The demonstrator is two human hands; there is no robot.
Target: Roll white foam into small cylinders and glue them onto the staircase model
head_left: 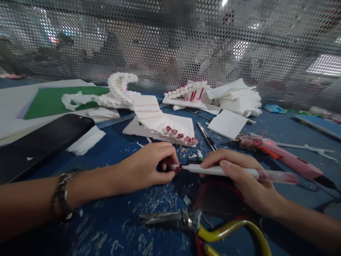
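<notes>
Between thumb and forefinger, my left hand (154, 165) pinches a small white foam piece (176, 168) partly coloured dark red. My right hand (239, 177) grips a white marker (221, 170) with a pinkish end, its tip touching that piece. Just behind my left hand, a white curved stair model (160, 121) rests on a white base, with several red-marked pieces (180, 137) along its front edge. A craft knife (207, 136) lies beyond the marker. In front of my hands are scissors (183, 221) with yellow handles.
A pink glue gun (287, 156) lies at the right, near a white square sheet (228, 123). At the back stand a second stair model (186, 94) and stacked white sheets (237, 97). A black phone (50, 142) and green sheet (64, 101) lie left. Perforated metal (149, 46) closes the far side.
</notes>
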